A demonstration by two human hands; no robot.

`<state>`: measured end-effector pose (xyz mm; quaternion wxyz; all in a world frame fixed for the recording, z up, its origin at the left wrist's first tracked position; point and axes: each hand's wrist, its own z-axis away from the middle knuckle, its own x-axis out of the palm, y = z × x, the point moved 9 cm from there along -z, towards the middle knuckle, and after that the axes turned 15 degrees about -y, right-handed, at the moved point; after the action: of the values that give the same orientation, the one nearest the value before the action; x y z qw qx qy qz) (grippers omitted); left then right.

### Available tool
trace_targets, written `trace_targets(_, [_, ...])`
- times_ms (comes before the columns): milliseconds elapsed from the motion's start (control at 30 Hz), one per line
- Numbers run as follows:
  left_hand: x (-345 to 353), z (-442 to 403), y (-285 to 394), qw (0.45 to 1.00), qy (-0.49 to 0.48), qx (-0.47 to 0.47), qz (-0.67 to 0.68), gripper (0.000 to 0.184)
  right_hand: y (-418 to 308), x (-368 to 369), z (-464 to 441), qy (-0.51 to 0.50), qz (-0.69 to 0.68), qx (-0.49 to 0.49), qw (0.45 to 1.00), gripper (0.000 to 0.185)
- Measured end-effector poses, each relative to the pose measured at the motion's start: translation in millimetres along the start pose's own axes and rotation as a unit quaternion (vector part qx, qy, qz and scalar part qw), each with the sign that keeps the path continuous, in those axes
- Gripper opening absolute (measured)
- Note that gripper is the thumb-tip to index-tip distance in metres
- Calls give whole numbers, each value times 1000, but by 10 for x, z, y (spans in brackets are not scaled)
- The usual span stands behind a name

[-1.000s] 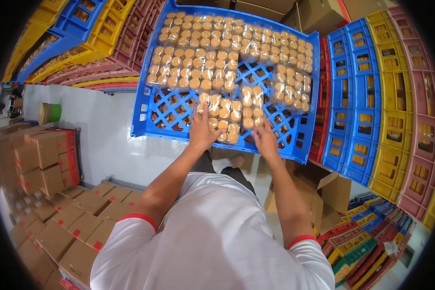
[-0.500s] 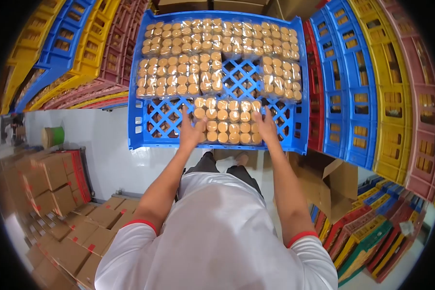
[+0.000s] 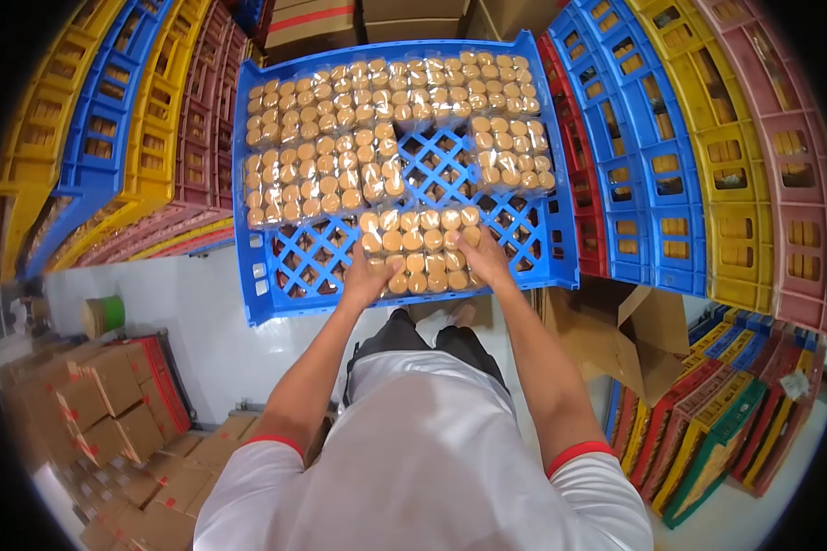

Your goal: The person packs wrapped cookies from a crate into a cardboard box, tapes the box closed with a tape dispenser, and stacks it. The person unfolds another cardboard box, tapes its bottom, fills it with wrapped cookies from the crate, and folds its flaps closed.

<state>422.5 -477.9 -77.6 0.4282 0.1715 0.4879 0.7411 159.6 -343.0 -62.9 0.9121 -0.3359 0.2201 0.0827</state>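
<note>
A blue plastic crate (image 3: 413, 308) stands in front of me, its lattice floor showing in several gaps. Clear-wrapped packs of round golden biscuits (image 3: 322, 92) fill its back row and part of the middle one. At the near side, both hands grip the two ends of a group of wrapped biscuit packs (image 3: 418, 243). My left hand (image 3: 368, 277) closes on the left end, thumb over the top. On the right end, my right hand (image 3: 482, 257) presses with its thumb on top. Some fingertips are hidden beside the packs.
Tall stacks of coloured crates rise on the left (image 3: 147, 101) and right (image 3: 634, 138). An open cardboard box (image 3: 616, 340) sits below the crate at the right. Sealed cartons (image 3: 110, 395) are piled at lower left, and more crates (image 3: 708, 395) at lower right.
The view has tilted and turned a little, so the crate appears rotated. Both hands stay on the biscuit packs, and my right thumb has come further over their top.
</note>
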Motion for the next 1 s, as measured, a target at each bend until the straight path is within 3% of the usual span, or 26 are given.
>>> trace_targets(100, [62,167,127,998,25,62,19,97,-14,-92,353,53,-52,-36,997,94])
trace_targets(167, [119,510,754,998,14,55,32,97,-196,-230,818,96,-98,-67,988,84])
trace_targets(233, [161,756,1202,980,88,166,-72,98,-308,-470,1319,178,-234,-211,932,78])
trace_targets(267, [264,848,1407,980,73,180,-31,97,-259,-598,1560,216,-238,-194,927,78])
trace_targets(333, [651,1033,1888,979,11,205,12,97,-178,-931,2173,334,-236,-265,873,74])
trace_targets(433, [1202,1376,2632,948,-20,314,-36,81,436,-1283,2808,421,-306,-290,803,72])
trace_targets(533, [2230,1672,3276,885,-151,379,-226,91,1408,-1574,3419,515,-340,-264,742,65])
trace_targets(567, [2668,1766,3506,847,-188,404,-290,100,1659,-1779,3684,546,-340,-306,702,64])
trace_targets(633, [3495,1977,3897,788,-241,498,-269,102,2308,-2200,4122,611,-358,-334,622,58])
trace_targets(700, [4340,1990,4071,775,-292,500,-253,93,3003,-2497,4444,657,-379,-320,569,54])
trace_targets(833, [5900,1709,4031,754,-342,486,-281,94,4349,-2890,4609,610,-466,-258,586,61])
trace_targets(900, [6509,1321,3650,813,-404,339,-246,95,4997,-2855,4433,572,-481,-121,654,56])
trace_targets(967, [6950,886,3204,832,-399,276,-271,103,5377,-2763,4378,576,-465,-78,668,58])
trace_targets(1000, [7126,657,2964,831,-398,273,-275,103,5664,-2608,4233,534,-464,22,706,60])
